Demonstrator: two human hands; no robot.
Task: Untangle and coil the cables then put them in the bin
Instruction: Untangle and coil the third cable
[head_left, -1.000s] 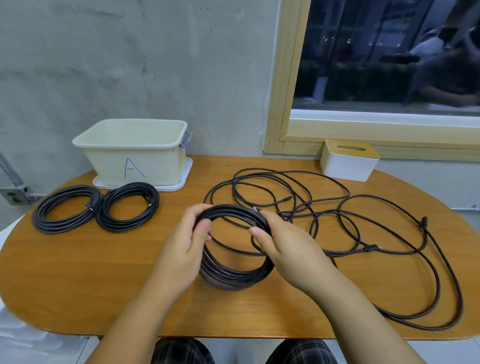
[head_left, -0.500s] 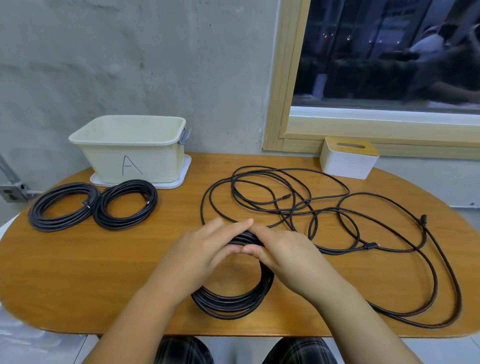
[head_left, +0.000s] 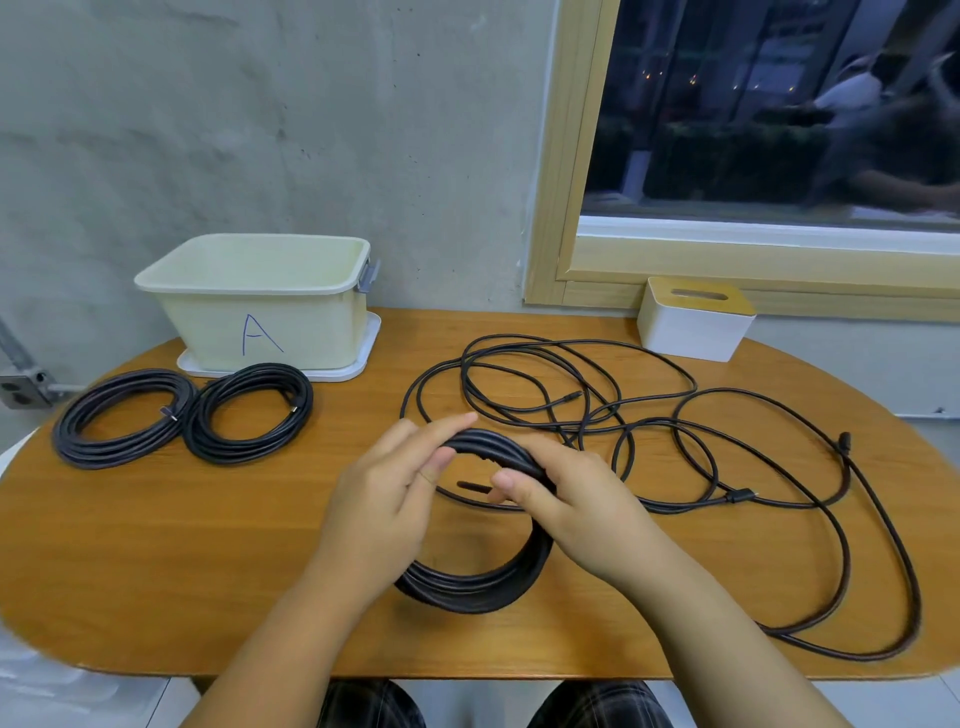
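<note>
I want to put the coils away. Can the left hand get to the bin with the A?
Probably yes, once it lets go: the left hand now holds the cable coil, and only two finished coils lie before the bin.

I see a white tissue box (head_left: 693, 322) with a wooden lid at my wooden table's (head_left: 156, 545) far edge, below the window (head_left: 769, 114).
</note>
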